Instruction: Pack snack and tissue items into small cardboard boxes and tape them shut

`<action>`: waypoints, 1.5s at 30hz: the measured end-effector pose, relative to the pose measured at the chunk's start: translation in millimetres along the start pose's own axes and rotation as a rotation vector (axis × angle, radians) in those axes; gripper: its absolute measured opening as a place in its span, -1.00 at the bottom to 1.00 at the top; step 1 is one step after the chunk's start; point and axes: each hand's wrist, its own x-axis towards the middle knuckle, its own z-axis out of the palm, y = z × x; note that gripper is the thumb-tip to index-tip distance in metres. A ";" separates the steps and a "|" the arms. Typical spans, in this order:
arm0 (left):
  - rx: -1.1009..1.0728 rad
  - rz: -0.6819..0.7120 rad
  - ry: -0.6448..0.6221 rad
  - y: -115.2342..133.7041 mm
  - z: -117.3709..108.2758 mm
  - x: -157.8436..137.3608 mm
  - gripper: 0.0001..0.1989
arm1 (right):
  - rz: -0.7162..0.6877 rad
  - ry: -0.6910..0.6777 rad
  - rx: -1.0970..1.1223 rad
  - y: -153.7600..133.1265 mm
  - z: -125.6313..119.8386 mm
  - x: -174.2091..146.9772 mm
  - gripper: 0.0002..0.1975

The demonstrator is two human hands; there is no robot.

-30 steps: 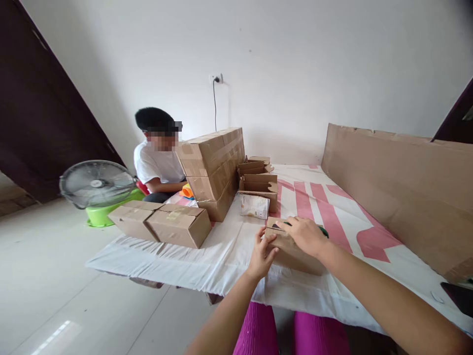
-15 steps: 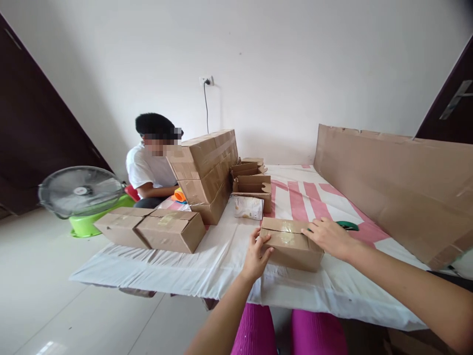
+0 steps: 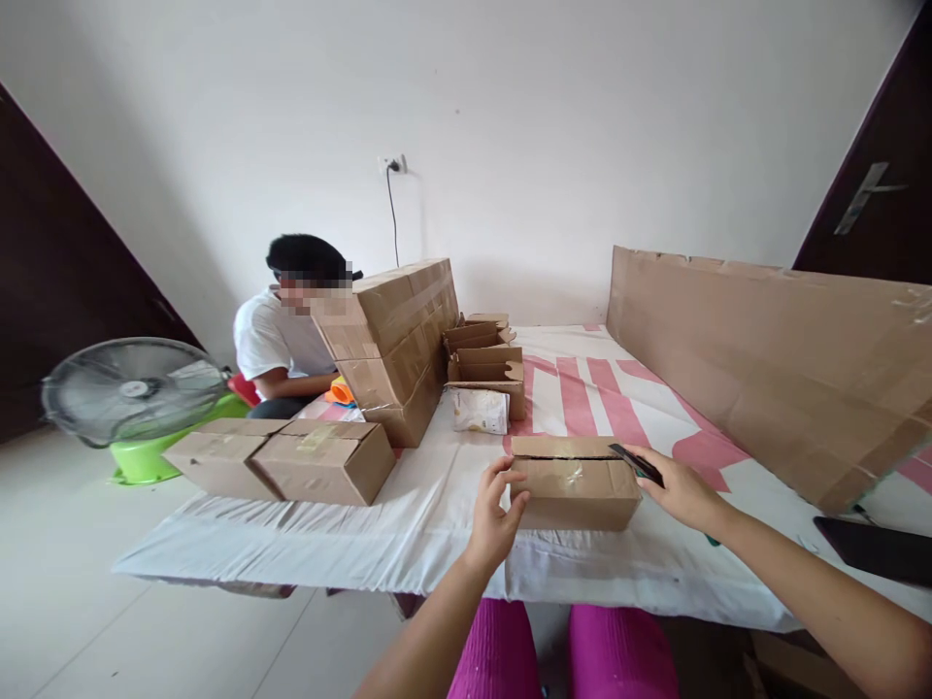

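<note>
In front of me on the table lies a cardboard box (image 3: 575, 505), its long top seam showing as a dark gap with a bit of clear tape near the middle. My left hand (image 3: 496, 510) grips the box's left end, fingers bent over the corner and thumb on the near side. A dark box cutter (image 3: 638, 466) is held in my right hand (image 3: 674, 485), its tip over the right end of the seam. Part of a green object (image 3: 712, 541) shows beneath my right wrist; its kind is hidden.
Stacked taped boxes (image 3: 408, 340) stand left of centre, with open boxes (image 3: 486, 369) and a white packet (image 3: 481, 412) beside them. Two boxes (image 3: 313, 461) lie nearer left. A tall cardboard sheet (image 3: 757, 359) borders the right. A person (image 3: 281, 335) sits beyond, near a fan (image 3: 135, 393).
My right hand has moved off the box top to its right end, where the box cutter now shows clearly. The tape no longer bridges the seam, which looks wider. My left hand stays put.
</note>
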 end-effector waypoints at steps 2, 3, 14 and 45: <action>-0.125 -0.041 0.064 2.3 -2.4 1.1 -0.76 | 0.048 0.004 0.185 8.2 7.9 -1.3 -0.48; -0.175 -0.059 0.076 3.3 -4.3 1.2 -0.69 | 0.060 0.015 0.271 13.8 12.1 -2.0 -0.48; 0.172 0.187 -0.259 25.2 -14.9 -4.3 -0.76 | 0.182 -0.141 -0.078 57.6 60.9 -35.9 -0.67; -0.018 -0.403 0.125 -21.3 32.6 -28.9 -0.09 | -0.352 -0.316 -0.451 -54.3 36.0 67.0 -0.43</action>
